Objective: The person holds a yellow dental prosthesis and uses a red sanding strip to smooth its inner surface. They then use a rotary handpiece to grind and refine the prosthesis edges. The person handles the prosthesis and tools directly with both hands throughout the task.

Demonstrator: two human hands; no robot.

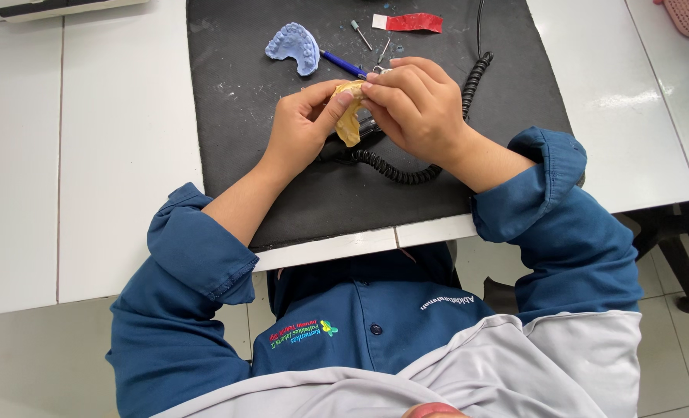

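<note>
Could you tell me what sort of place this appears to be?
Probably a dental lab bench: a blue tooth cast and burs lie on a black mat, and both hands work a yellow cast.

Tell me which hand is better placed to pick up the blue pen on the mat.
Probably the right hand: its fingertips lie right at the near end of the blue pen. The left hand grips the yellow dental cast and sits farther from it.

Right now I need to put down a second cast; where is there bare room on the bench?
Bare: the black mat left of the left hand, below the blue dental cast, and the white table beside it. Crowded: around the right hand, with coiled cable, burs and red strip.
</note>
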